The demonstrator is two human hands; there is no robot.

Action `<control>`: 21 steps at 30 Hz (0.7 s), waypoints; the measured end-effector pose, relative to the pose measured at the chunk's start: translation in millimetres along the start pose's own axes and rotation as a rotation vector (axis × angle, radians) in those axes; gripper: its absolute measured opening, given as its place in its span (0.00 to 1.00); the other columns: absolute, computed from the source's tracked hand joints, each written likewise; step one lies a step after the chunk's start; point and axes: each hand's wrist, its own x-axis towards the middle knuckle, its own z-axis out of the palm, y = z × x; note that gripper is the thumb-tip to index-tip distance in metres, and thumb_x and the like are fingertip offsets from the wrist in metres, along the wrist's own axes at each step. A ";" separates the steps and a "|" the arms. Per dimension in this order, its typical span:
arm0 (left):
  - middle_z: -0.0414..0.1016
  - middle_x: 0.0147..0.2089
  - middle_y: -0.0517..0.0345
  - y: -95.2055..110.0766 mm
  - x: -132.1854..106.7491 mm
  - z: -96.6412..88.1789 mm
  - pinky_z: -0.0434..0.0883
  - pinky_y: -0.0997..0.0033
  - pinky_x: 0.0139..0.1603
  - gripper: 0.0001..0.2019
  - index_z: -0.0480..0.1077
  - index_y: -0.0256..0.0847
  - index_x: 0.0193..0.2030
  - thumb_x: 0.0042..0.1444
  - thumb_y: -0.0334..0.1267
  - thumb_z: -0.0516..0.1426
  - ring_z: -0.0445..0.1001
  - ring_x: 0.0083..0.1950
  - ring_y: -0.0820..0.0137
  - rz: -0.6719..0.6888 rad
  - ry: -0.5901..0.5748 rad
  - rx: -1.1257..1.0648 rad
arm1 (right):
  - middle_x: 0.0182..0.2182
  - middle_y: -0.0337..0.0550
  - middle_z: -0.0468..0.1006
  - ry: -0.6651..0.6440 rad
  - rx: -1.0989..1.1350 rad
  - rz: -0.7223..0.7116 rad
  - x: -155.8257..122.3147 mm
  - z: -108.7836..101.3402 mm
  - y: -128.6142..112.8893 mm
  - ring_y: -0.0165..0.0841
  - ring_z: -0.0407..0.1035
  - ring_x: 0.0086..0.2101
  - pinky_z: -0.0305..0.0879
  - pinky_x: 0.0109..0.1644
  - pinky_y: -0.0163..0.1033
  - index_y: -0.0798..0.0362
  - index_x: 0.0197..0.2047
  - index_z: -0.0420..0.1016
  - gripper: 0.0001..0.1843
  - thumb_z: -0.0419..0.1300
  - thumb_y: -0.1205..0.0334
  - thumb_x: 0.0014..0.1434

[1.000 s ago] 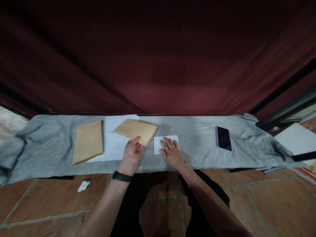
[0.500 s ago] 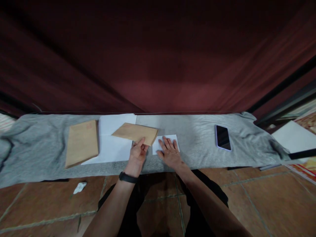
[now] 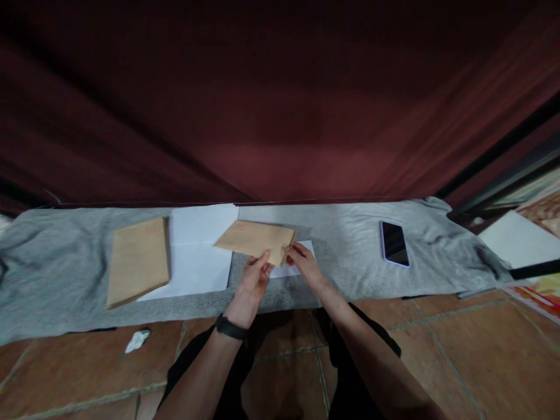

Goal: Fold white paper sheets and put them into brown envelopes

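Note:
My left hand (image 3: 255, 280) grips the near edge of a brown envelope (image 3: 254, 239) and holds it just above the grey cloth (image 3: 350, 256). Fingers of my right hand (image 3: 304, 263) pinch the envelope's right corner. Under the right hand lies a small folded white paper (image 3: 306, 248), partly hidden by the envelope and the hand. A black band sits on my left wrist.
A stack of brown envelopes (image 3: 137, 259) lies at the left on the cloth, beside a large white sheet (image 3: 196, 251). A phone (image 3: 394, 243) lies at the right. A crumpled white scrap (image 3: 136, 340) is on the tiled floor. A dark red curtain hangs behind.
My left hand has carried the envelope to the right over the folded paper. My right hand has lifted off the paper and taken the envelope's right corner.

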 end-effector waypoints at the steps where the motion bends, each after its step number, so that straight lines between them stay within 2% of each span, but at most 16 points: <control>1: 0.81 0.30 0.61 -0.6 -0.2 0.3 0.75 0.76 0.33 0.17 0.66 0.40 0.23 0.46 0.18 0.68 0.81 0.31 0.73 -0.015 0.000 0.001 | 0.36 0.44 0.85 -0.007 0.080 0.031 0.2 0.6 -1.4 0.39 0.79 0.37 0.76 0.40 0.41 0.51 0.42 0.81 0.22 0.65 0.41 0.54; 5: 0.82 0.32 0.61 0.3 1.2 -0.3 0.75 0.76 0.34 0.15 0.69 0.39 0.26 0.46 0.20 0.69 0.80 0.32 0.75 -0.037 -0.053 0.005 | 0.30 0.41 0.84 -0.034 0.282 0.106 -1.8 -3.1 -10.2 0.36 0.78 0.30 0.75 0.37 0.40 0.52 0.37 0.80 0.19 0.70 0.48 0.46; 8: 0.82 0.32 0.62 -0.2 0.6 -0.9 0.75 0.76 0.33 0.14 0.72 0.39 0.29 0.45 0.21 0.71 0.79 0.30 0.76 -0.059 -0.111 0.039 | 0.30 0.42 0.85 -0.021 0.330 0.154 -3.2 -8.4 -16.2 0.37 0.79 0.30 0.74 0.35 0.39 0.52 0.37 0.81 0.19 0.72 0.51 0.43; 12: 0.82 0.32 0.59 -5.9 -4.1 -1.1 0.72 0.76 0.29 0.15 0.76 0.37 0.34 0.43 0.23 0.73 0.78 0.27 0.75 -0.107 -0.184 0.144 | 0.32 0.41 0.86 -0.008 0.334 0.150 -2.5 -12.3 -19.9 0.40 0.81 0.35 0.75 0.37 0.39 0.52 0.36 0.81 0.21 0.74 0.47 0.43; 17: 0.83 0.33 0.56 -8.7 -8.8 -1.4 0.72 0.76 0.30 0.14 0.78 0.38 0.35 0.42 0.27 0.74 0.79 0.29 0.73 -0.116 -0.243 0.257 | 0.30 0.39 0.85 -0.069 0.234 0.081 -0.6 -17.7 -27.5 0.41 0.81 0.39 0.75 0.42 0.41 0.51 0.36 0.81 0.21 0.73 0.44 0.45; 19: 0.83 0.32 0.53 -8.6 -11.8 -2.6 0.72 0.75 0.30 0.13 0.78 0.37 0.33 0.44 0.32 0.75 0.79 0.29 0.71 -0.138 -0.315 0.378 | 0.30 0.37 0.85 -0.044 0.182 0.013 0.5 -22.7 -34.1 0.40 0.80 0.39 0.74 0.43 0.41 0.49 0.35 0.81 0.21 0.74 0.44 0.44; 21: 0.81 0.28 0.51 -9.1 -17.0 -4.2 0.70 0.74 0.28 0.12 0.78 0.37 0.30 0.46 0.39 0.75 0.78 0.27 0.69 -0.186 -0.478 0.587 | 0.31 0.37 0.86 0.010 0.160 -0.044 1.7 -29.6 -41.5 0.40 0.79 0.39 0.74 0.44 0.41 0.48 0.35 0.81 0.21 0.74 0.44 0.43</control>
